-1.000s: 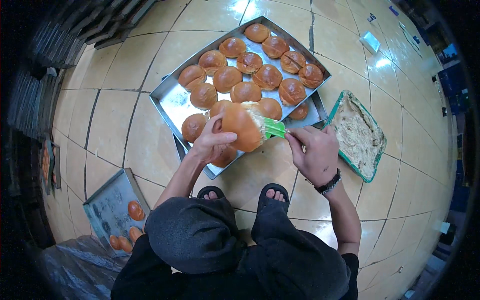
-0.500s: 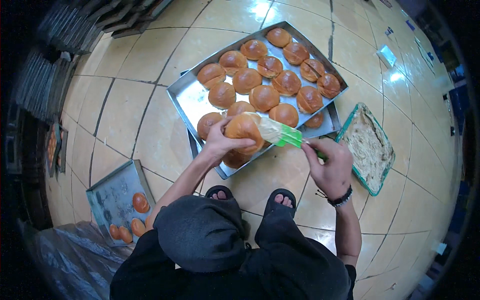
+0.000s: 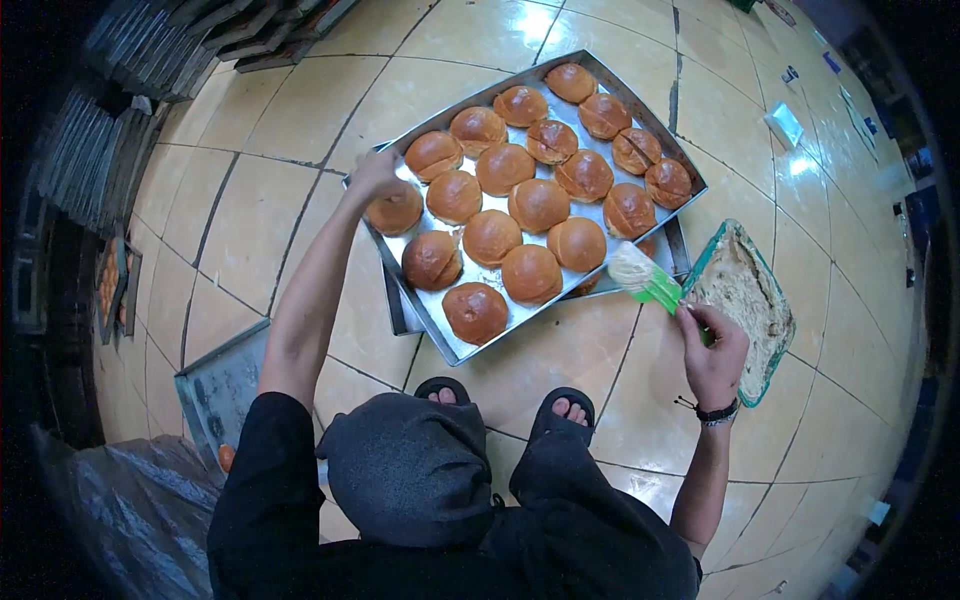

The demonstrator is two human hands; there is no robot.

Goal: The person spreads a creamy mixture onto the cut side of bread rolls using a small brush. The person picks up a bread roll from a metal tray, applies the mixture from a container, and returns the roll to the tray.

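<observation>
My left hand (image 3: 376, 176) is at the left corner of a metal tray (image 3: 437, 331) filled with several glossy brown buns (image 3: 537, 205). It is directly above a bun (image 3: 394, 212) in that corner; its fingers are blurred, so I cannot tell whether they grip anything. My right hand (image 3: 712, 350) grips a green spreader (image 3: 656, 287) with pale cream on its blade, held right of the tray. Beside it lies a green-rimmed container (image 3: 762, 310) of pale, creamy mixture. A second tray (image 3: 400, 315) sits beneath the bun tray.
Another tray (image 3: 217, 385) lies at lower left, partly behind my left arm. Stacked trays (image 3: 95, 165) stand along the left, near upright trays with buns (image 3: 117, 290). Crumpled plastic sheeting (image 3: 150, 490) is at bottom left. A small pale packet (image 3: 783, 123) lies on the tiled floor (image 3: 265, 240).
My left hand has moved up and left from the middle front to the tray's corner, where a bun now sits. The spreader and right hand have moved right, away from the bun.
</observation>
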